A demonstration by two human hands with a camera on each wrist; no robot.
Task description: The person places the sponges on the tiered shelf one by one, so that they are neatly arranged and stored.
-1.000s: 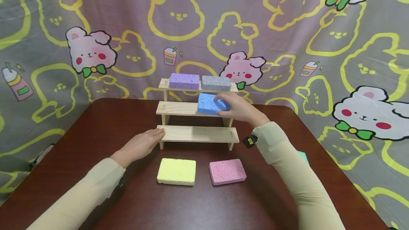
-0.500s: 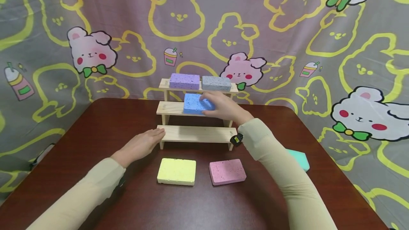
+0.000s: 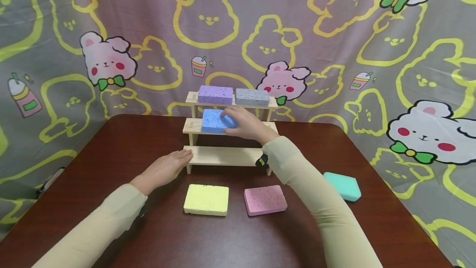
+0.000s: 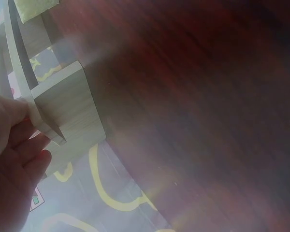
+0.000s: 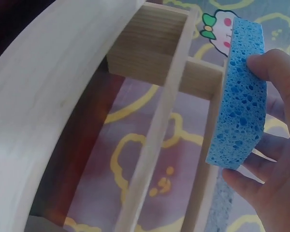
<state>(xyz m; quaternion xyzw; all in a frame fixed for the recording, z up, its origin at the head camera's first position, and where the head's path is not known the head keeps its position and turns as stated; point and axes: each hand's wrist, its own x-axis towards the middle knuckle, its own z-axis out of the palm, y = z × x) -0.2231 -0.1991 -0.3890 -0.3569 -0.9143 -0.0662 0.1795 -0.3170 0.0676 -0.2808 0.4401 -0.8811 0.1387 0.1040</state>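
Note:
In the head view my right hand [image 3: 245, 125] grips a blue sponge [image 3: 213, 121] by its right end, on the left part of the middle board of a three-step wooden shelf stand [image 3: 227, 156]. The right wrist view shows the thumb on one face of the blue sponge [image 5: 241, 96] and the fingers round the other side. My left hand [image 3: 165, 171] holds the left end of the lowest board; in the left wrist view its thumb and fingers lie on opposite sides of the stand's board [image 4: 41, 121].
On the top board sit a purple sponge [image 3: 215, 94] and a grey sponge [image 3: 253, 96]. A yellow sponge [image 3: 206, 199] and a pink sponge [image 3: 265, 200] lie on the brown table [image 3: 238, 239] before the stand. A turquoise sponge [image 3: 343, 186] lies beyond my right forearm.
My right hand has moved left along the middle board with the blue sponge. The turquoise sponge has come out from behind the right sleeve. The left hand has stayed in place.

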